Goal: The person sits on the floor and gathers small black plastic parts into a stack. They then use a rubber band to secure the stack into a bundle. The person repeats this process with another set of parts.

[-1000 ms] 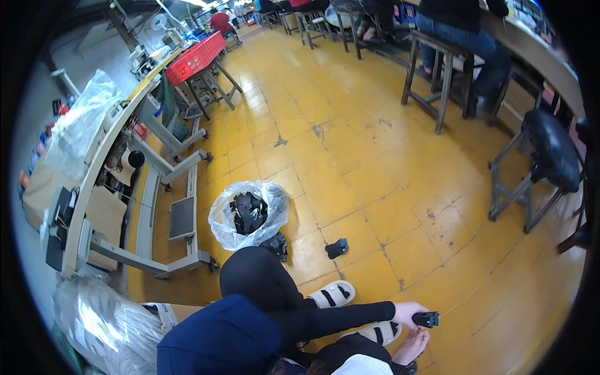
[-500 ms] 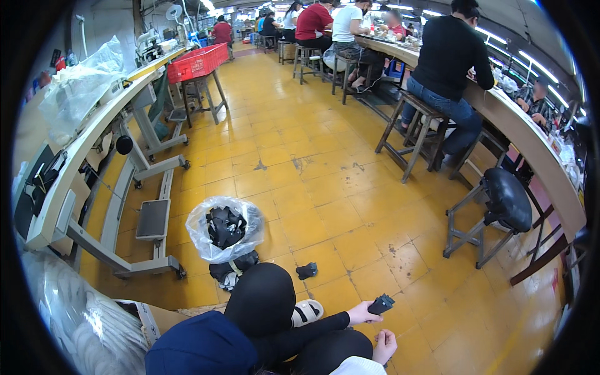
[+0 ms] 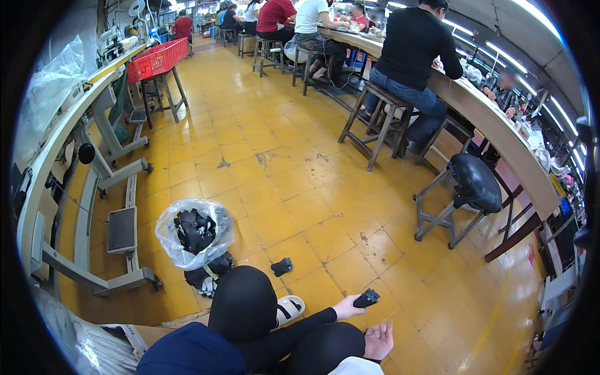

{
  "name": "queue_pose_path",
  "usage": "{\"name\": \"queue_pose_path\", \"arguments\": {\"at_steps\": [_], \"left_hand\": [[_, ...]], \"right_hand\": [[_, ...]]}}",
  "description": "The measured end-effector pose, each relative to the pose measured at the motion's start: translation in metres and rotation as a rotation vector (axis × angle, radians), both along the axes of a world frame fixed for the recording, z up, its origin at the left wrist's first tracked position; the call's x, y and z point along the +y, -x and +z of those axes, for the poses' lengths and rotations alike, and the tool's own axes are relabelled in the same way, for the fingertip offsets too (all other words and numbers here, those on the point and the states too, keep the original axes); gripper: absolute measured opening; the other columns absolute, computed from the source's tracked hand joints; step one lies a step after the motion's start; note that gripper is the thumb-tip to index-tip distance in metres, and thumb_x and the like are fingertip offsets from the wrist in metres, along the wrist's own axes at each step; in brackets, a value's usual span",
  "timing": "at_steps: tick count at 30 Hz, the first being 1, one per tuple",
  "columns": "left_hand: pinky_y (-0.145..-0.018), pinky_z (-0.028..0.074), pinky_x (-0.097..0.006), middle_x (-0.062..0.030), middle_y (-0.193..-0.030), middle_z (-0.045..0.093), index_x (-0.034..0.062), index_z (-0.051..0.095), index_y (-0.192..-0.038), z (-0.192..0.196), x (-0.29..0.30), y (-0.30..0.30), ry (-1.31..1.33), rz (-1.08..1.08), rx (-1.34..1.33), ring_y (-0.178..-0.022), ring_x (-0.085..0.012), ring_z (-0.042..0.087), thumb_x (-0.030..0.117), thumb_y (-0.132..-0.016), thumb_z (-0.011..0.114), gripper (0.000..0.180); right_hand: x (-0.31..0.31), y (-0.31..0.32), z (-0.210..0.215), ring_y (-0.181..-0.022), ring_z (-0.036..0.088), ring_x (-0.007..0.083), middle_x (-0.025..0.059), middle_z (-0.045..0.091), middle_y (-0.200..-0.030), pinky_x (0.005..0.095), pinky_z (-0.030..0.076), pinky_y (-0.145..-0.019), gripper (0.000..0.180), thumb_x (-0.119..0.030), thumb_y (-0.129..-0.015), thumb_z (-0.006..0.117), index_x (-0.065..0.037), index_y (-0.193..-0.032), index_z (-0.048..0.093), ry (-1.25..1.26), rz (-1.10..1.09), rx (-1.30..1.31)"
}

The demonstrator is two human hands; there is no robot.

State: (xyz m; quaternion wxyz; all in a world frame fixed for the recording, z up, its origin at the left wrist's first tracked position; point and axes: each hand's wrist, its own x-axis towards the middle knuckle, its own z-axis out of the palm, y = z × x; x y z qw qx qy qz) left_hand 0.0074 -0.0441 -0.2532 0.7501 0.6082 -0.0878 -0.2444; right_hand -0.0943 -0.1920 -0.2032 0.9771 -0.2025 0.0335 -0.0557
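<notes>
My left hand (image 3: 345, 306) reaches across my lap, closed round a small stack of black pieces (image 3: 367, 298). The pieces look like cut fabric, but their exact kind is too small to tell. Just below and to the right, my right hand (image 3: 379, 340) is raised beside my knee, its fingers loosely bent and apart with nothing visible in them. On the floor beyond my sandal lies another small black bundle (image 3: 282, 267). A clear plastic bag (image 3: 164, 230) holding many black pieces (image 3: 195, 230) stands left of it. More black and white bundles (image 3: 206, 275) lie against the bag's near side.
A wheeled table frame (image 3: 94, 269) runs along the left, with a red crate (image 3: 158, 60) on a stand behind it. At right are a black padded stool (image 3: 476, 181) and a long workbench (image 3: 506, 134), where several people sit. A filled plastic sack (image 3: 94, 340) is at lower left.
The whole view has shifted, so the surroundings sit farther left. My right hand's fingers have loosened from a more curled pose. The left hand still holds its stack.
</notes>
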Motion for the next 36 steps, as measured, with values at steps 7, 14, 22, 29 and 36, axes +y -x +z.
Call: {"name": "queue_pose_path", "arguments": {"at_steps": [7, 14, 22, 29, 36], "left_hand": [[-0.063, 0.042, -0.023, 0.0001, -0.087, 0.054, 0.0057, 0.051, -0.122, 0.015, 0.002, 0.008, 0.089, -0.053, -0.097, -0.075, -0.0072, 0.049, 0.028, -0.083, 0.073, 0.049], [-0.061, 0.042, -0.024, -0.0002, -0.081, 0.058, 0.0088, 0.055, -0.118, 0.009, 0.014, 0.006, 0.352, -0.532, 0.342, -0.067, -0.0095, 0.052, 0.027, -0.091, 0.062, 0.034], [-0.062, 0.048, -0.026, -0.0061, -0.084, 0.064, 0.0061, 0.061, -0.108, -0.039, 0.029, 0.001, -0.013, -0.436, 0.003, -0.075, -0.0140, 0.061, 0.018, -0.092, 0.056, 0.021], [-0.059, 0.048, -0.019, -0.0023, -0.085, 0.062, 0.0056, 0.056, -0.106, 0.065, 0.033, -0.009, 0.676, -0.025, 0.585, -0.068, -0.0102, 0.060, 0.023, -0.095, 0.056, 0.021], [-0.065, 0.044, -0.020, -0.0002, -0.088, 0.061, 0.0045, 0.058, -0.111, 0.060, 0.039, -0.005, 0.048, -0.593, 0.374, -0.074, -0.0064, 0.055, 0.023, -0.091, 0.060, 0.027]], "right_hand": [[0.028, -0.026, 0.018, -0.088, 0.053, 0.0150, 0.0005, 0.039, -0.135, 0.0276, 0.049, -0.077, 0.053, -0.010, -0.088, 0.058, -0.012, -0.136, 0.036, 0.861, -0.373, 0.237], [0.016, -0.035, -0.001, -0.110, 0.052, 0.0205, 0.0125, 0.053, -0.121, 0.0325, 0.045, -0.092, 0.055, -0.001, -0.074, 0.063, -0.002, -0.126, 0.046, 1.037, -0.088, 0.048], [0.056, -0.025, 0.043, -0.103, 0.062, 0.0211, 0.0146, 0.060, -0.118, 0.0329, 0.047, -0.090, 0.069, -0.005, -0.070, 0.076, 0.000, -0.131, 0.043, 1.577, -0.153, -0.201], [0.055, -0.028, 0.032, -0.131, 0.035, 0.0247, 0.0131, 0.034, -0.143, 0.0390, 0.031, -0.107, 0.068, -0.009, -0.085, 0.062, -0.007, -0.142, 0.024, 0.752, -0.622, 0.148], [0.038, -0.029, 0.024, -0.083, 0.059, 0.0119, 0.0067, 0.056, -0.107, 0.0258, 0.052, -0.062, 0.041, 0.000, -0.085, 0.060, -0.001, -0.124, 0.049, 1.090, -0.088, 0.227]]}}
